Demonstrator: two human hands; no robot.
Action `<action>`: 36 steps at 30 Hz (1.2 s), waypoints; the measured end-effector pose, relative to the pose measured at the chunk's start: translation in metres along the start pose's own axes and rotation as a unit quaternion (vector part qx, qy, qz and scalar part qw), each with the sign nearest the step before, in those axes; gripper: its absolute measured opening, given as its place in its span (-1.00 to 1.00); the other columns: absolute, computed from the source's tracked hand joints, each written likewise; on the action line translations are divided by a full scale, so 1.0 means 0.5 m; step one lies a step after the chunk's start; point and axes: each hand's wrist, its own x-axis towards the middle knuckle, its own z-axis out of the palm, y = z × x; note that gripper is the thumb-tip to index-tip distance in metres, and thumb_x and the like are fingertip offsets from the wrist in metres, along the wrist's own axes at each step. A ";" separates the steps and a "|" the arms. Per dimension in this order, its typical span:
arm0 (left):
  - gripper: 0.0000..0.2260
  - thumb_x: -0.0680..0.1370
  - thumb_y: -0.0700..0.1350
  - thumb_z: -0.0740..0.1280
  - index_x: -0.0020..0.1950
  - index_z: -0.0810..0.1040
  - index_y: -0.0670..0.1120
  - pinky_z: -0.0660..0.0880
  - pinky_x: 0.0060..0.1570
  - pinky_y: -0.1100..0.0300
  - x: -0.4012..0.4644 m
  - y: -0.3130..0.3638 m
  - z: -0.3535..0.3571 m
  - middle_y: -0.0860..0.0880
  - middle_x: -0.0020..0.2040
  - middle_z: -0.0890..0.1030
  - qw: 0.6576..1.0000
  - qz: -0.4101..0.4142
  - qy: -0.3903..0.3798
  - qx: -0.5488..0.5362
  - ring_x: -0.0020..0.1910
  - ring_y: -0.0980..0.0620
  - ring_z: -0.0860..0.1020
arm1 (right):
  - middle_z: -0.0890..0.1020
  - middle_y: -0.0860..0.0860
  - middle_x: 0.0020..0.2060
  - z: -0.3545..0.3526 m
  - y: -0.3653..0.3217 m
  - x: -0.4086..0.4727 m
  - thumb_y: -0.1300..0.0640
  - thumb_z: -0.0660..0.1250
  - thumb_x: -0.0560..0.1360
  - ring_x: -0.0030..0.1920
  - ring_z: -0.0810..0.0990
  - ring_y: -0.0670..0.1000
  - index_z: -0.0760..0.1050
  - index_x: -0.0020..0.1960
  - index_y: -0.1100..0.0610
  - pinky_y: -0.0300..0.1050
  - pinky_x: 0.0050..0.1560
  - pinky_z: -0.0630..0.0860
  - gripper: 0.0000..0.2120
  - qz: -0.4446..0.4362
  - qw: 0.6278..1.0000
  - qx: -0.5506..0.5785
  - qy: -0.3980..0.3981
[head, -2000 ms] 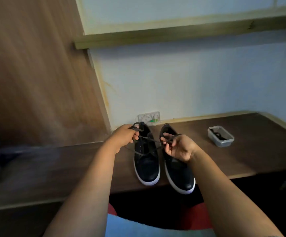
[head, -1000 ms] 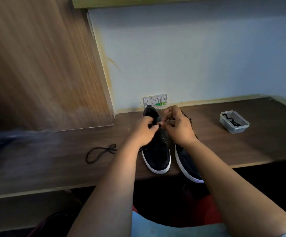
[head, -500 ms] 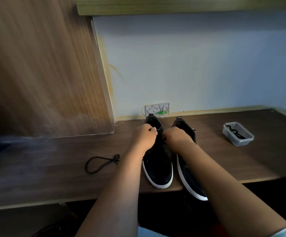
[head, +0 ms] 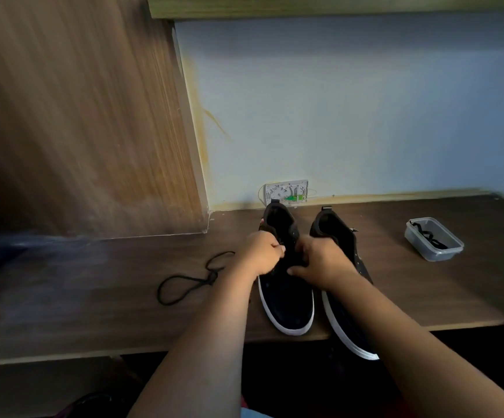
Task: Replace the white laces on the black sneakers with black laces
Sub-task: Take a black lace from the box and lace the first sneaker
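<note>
Two black sneakers with white soles stand side by side on the dark wooden desk [head: 94,312], toes toward me. Both my hands rest on the lacing area of the left sneaker [head: 287,303]. My left hand [head: 263,254] is closed on its left side and my right hand [head: 320,263] grips its right side, thumb across the tongue. My fingers hide the lace there. The right sneaker [head: 341,236] juts past the desk's front edge. A loose black lace [head: 190,282] lies coiled on the desk left of the shoes.
A small clear plastic container [head: 433,242] with a dark lace inside sits at the right of the desk. A white socket plate [head: 287,193] is on the wall behind the shoes. A wooden panel [head: 79,116] rises at the left.
My hands dropped from pulling a lace above the shoes down onto the left sneaker's lacing area. The view tilted down, and the loose black lace came into view on the desk.
</note>
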 end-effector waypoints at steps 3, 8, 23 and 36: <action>-0.74 0.58 -0.03 0.31 -0.04 0.64 -0.21 0.50 -0.15 0.07 -0.005 0.016 0.029 -0.17 -0.10 0.64 0.997 -0.057 -0.014 0.052 -0.06 -0.16 0.60 | 0.63 0.08 -0.08 0.027 0.012 -0.023 0.08 0.41 0.43 -0.05 0.61 0.14 0.45 0.11 0.12 0.01 -0.09 0.56 -0.70 -0.008 0.999 -0.010 0.032; -0.76 0.61 -0.09 0.25 0.07 0.61 -0.22 0.45 -0.10 0.12 -0.018 0.037 0.065 -0.18 0.01 0.63 0.996 -0.070 -0.026 0.057 0.03 -0.16 0.59 | 0.64 0.03 -0.10 0.027 0.042 -0.044 0.24 0.41 0.44 -0.05 0.60 0.02 0.46 0.19 0.11 -0.22 -0.05 0.44 -0.66 0.076 0.975 0.178 0.112; -0.82 0.62 -0.04 0.22 0.01 0.55 -0.10 0.36 -0.20 0.12 -0.043 0.045 0.159 -0.09 0.02 0.53 0.984 0.007 0.158 0.079 0.00 -0.13 0.55 | 0.67 0.01 -0.17 0.045 0.073 -0.052 0.28 0.43 0.42 -0.11 0.65 0.01 0.42 -0.06 0.02 -0.03 0.03 0.56 -0.75 0.148 0.917 0.351 0.117; -0.86 0.57 -0.10 0.25 -0.13 0.51 -0.13 0.34 -0.28 0.08 -0.056 0.047 0.181 -0.08 -0.11 0.55 0.964 0.083 0.228 0.108 -0.15 -0.13 0.56 | 0.67 0.00 -0.19 0.040 0.082 -0.052 0.24 0.35 0.48 -0.09 0.64 0.03 0.40 -0.13 -0.12 -0.07 -0.02 0.55 -0.74 0.130 0.929 0.331 0.104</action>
